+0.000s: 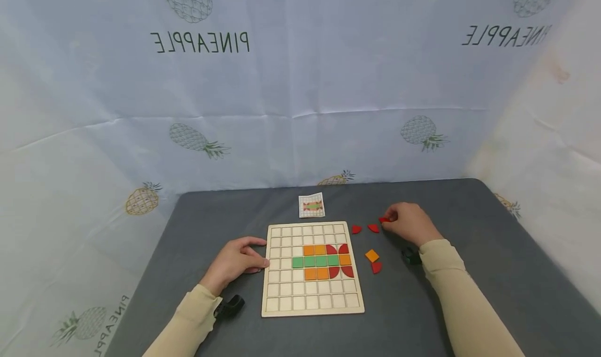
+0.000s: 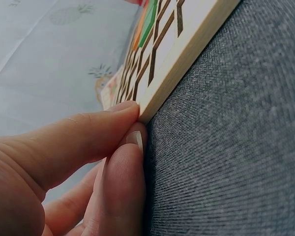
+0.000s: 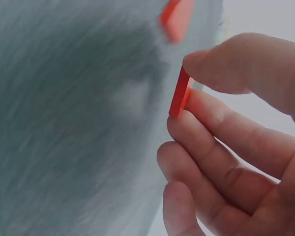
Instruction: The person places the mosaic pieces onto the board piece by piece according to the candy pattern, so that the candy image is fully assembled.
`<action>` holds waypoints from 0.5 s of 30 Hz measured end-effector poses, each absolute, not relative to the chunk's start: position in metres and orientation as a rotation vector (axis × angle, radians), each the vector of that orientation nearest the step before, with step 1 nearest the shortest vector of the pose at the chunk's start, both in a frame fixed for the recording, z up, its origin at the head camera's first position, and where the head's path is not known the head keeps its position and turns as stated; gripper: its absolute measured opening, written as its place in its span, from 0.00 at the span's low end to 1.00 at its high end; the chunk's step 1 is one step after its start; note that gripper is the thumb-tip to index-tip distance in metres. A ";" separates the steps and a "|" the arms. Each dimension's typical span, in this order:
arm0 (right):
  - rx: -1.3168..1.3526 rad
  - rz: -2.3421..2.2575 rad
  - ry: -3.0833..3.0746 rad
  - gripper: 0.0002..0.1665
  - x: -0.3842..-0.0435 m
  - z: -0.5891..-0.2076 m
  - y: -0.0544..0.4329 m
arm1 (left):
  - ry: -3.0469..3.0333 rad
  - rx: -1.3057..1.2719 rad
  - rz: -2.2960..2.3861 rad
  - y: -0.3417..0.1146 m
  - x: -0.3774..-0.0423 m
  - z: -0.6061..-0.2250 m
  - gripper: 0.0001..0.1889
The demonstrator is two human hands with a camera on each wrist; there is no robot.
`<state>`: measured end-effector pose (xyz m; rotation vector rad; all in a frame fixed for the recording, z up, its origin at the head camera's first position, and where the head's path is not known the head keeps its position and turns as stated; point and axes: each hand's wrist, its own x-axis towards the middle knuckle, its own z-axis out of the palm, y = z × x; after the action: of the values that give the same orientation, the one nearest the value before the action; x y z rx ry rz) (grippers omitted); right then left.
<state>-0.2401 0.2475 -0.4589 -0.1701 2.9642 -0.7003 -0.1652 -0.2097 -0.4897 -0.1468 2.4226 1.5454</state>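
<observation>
A square wooden grid board (image 1: 285,289) lies on the dark table, with orange, green and red tiles set in its middle and right cells. My left hand (image 1: 237,260) is at the board's left side, thumb and fingertips touching the edge; in the left wrist view the thumb (image 2: 103,125) meets the wooden rim. Right of the board, my right hand (image 1: 409,224) pinches a red piece (image 3: 179,93) between thumb and fingers, its flat side edge-on. Two red quarter-round pieces (image 1: 356,229) lie close by. Nearer me are an orange square (image 1: 372,256) and another red piece (image 1: 376,267).
A small pattern card (image 1: 312,205) lies behind the board, printed with a red, orange and green figure. The grey cloth-covered table (image 1: 225,211) ends at a pale curtain (image 1: 291,85) with pineapple prints. Dark camera bands (image 1: 229,307) sit on both wrists.
</observation>
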 end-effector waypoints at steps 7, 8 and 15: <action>-0.316 -0.781 2.961 0.13 -0.231 -0.446 0.201 | 2.392 -0.124 1.575 -0.209 -0.165 -0.490 0.32; -0.352 -0.784 2.964 0.12 -0.230 -0.444 0.191 | 2.392 -0.125 1.576 -0.209 -0.165 -0.489 0.31; -0.527 -0.843 2.915 0.12 -0.217 -0.438 0.122 | 2.399 -0.135 1.571 -0.210 -0.166 -0.488 0.31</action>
<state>-0.2171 0.1220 -0.4380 -0.5265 2.9153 -0.8426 -0.1661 -0.2100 -0.4877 -0.1353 2.3995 1.5709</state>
